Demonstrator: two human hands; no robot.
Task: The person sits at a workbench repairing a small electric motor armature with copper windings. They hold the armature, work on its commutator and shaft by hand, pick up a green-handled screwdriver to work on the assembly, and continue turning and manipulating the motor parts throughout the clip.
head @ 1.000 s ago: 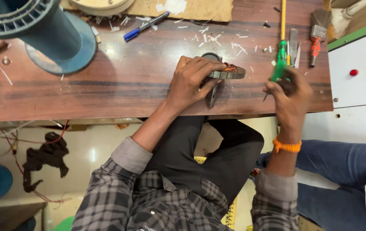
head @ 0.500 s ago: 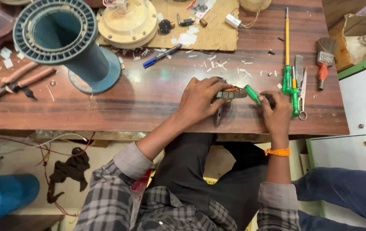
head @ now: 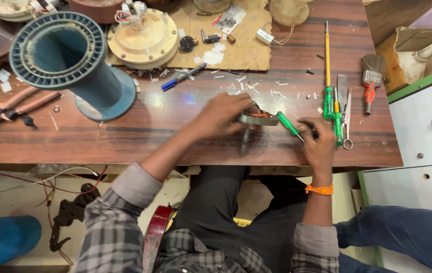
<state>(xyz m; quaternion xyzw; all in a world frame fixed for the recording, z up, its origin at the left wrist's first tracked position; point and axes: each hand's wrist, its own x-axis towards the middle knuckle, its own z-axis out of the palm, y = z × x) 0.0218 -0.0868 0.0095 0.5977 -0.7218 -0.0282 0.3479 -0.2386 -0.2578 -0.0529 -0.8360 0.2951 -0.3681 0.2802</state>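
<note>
Your right hand (head: 318, 144) grips a green-handled screwdriver (head: 288, 124), its long axis slanting up-left toward the wound metal ring (head: 259, 118) just beside it, which your left hand (head: 222, 116) clamps on the bench (head: 175, 136).

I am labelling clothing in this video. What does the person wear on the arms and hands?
Both arms have grey and black checked shirt sleeves, rolled back with a plain grey cuff lining showing. The left hand is bare. The right hand is bare too, with an orange thread band at its wrist.
</note>
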